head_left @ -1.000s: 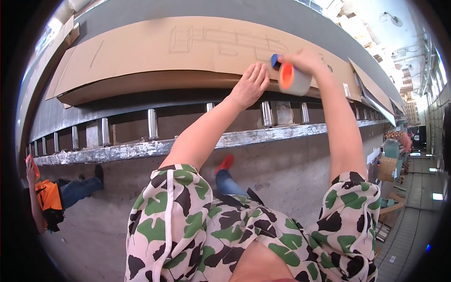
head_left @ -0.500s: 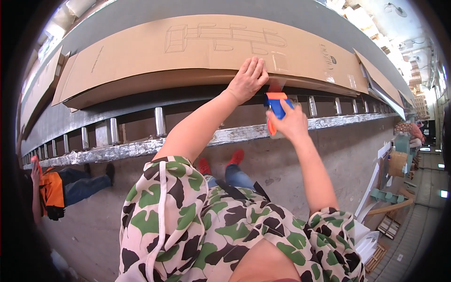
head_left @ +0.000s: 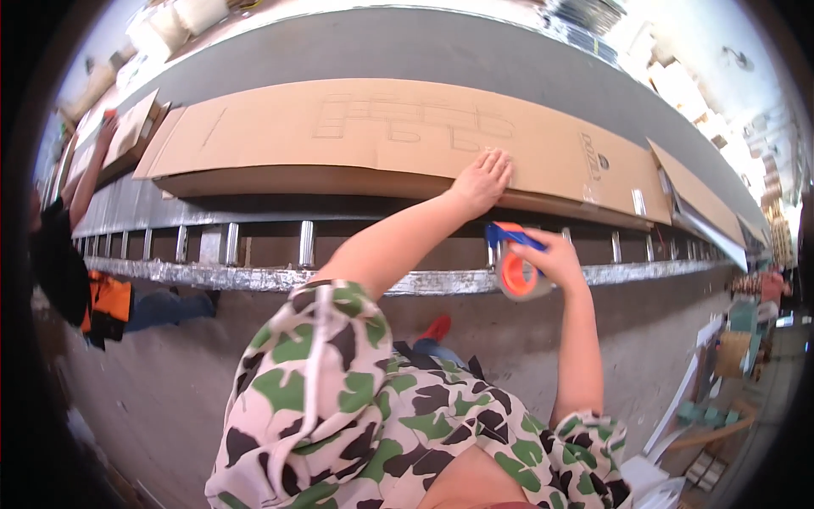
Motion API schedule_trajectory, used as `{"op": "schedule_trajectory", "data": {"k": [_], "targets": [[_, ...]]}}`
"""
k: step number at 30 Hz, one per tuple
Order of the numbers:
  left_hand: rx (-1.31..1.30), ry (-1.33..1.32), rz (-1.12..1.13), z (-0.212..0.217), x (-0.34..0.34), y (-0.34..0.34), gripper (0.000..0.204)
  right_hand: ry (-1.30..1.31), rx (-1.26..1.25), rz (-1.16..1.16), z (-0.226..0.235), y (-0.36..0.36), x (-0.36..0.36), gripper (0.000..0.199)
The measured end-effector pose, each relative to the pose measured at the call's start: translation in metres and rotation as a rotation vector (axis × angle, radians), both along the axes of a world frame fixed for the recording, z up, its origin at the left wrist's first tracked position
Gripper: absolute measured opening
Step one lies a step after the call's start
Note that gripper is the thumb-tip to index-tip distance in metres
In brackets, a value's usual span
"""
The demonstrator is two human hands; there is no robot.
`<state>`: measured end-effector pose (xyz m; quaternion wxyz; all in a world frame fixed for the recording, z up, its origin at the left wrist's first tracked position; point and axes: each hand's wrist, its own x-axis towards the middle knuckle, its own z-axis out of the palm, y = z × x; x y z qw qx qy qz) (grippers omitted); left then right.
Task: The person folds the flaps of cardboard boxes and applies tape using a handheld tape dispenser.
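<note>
The dark belt [head_left: 356, 42] runs wide and bare behind the long cardboard box [head_left: 280, 140], so there is open room past its far edge. The ends are tighter: an open-flapped box [head_left: 699, 199] sits just beside the right end, a second box [head_left: 127, 140] just beside the left. Along the near edge come a narrower strip of belt, metal rollers [head_left: 306, 243] and a worn rail [head_left: 381, 282].

Below the rail spreads the grey floor [head_left: 280, 373], with a co-worker [head_left: 59, 263] at the left. The box top is flat and brown, with a faint line drawing [head_left: 415, 119] near its middle. The left hand [head_left: 483, 182] lies flat on it by the near edge, fingers straight, grasping nothing. The right hand [head_left: 555, 259] grips a blue-and-orange tape dispenser [head_left: 517, 263] in front of the box, over the rollers and rail; whether tape runs from it to the box cannot be made out.

Compared with half a second ago, the co-worker's arm now reaches up beside the second box, the left hand has shifted right along the long box, and the dispenser no longer shows a strip stretched to the near side
</note>
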<state>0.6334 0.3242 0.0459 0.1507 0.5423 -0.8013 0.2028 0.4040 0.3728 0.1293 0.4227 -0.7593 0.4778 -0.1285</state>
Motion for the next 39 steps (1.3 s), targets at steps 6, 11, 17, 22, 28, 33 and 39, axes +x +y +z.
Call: {"op": "schedule_trajectory", "data": {"k": [6,11,17,22,28,33,39], "targets": [[0.394,0.046,0.208,0.061,-0.033,0.004,0.091,-0.351,0.224,-0.286,0.005,0.013,-0.049,0.048],[-0.271,-0.001,-0.051,0.002,0.047,0.060,0.043,-0.419,0.302,-0.182,-0.004,0.009,-0.017,0.052],[0.004,0.021,0.273,0.037,0.246,0.170,0.086,-0.488,0.481,-0.079,-0.016,0.034,0.029,0.051],[-0.049,0.027,0.261,0.014,0.258,0.175,0.085,-0.569,0.340,-0.041,-0.009,0.058,0.107,0.053],[-0.281,0.414,-0.048,0.003,0.259,0.208,0.053,-0.874,0.375,-0.444,0.007,0.019,0.205,0.044],[-0.225,0.240,0.473,-0.017,0.380,0.289,0.059,-0.771,0.534,-0.463,0.008,-0.052,0.223,0.043],[-0.110,0.359,0.484,-0.020,0.391,0.280,0.063,0.616,-0.705,-0.039,0.052,-0.080,0.249,0.067]]}}
